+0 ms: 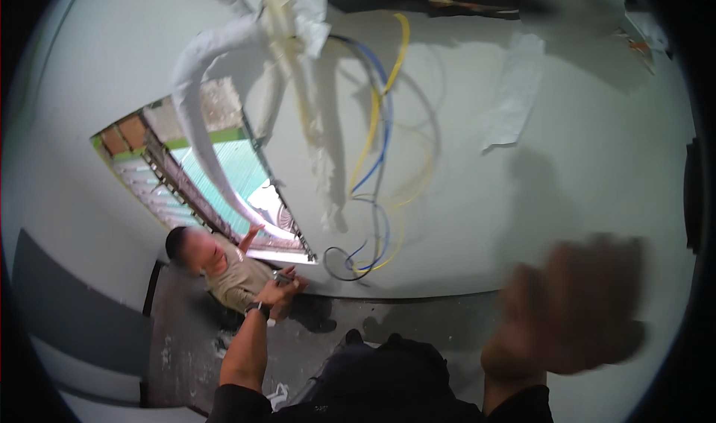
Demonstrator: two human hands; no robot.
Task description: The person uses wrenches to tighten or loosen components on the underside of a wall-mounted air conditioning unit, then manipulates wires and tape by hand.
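My left hand (277, 292), with a dark band at its wrist, is low left of centre. Its fingers are closed round a small grey, metallic-looking object (282, 277) whose kind I cannot make out. Raised at the lower right is my right hand (570, 307), close to the view and smeared by motion, so its fingers do not show clearly. Yellow, blue and black cables (385, 125) hang in loops against the pale wall between my hands. A thick white-wrapped pipe (192, 117) curves down from the top toward the window opening.
A co-worker (235, 278) in a beige shirt is beside my left hand, one hand raised near the pipe's lower end. Behind is a window opening (239, 173) with rough edges. A white strip (516, 91) hangs upper right. The floor (183, 356) is dark grey.
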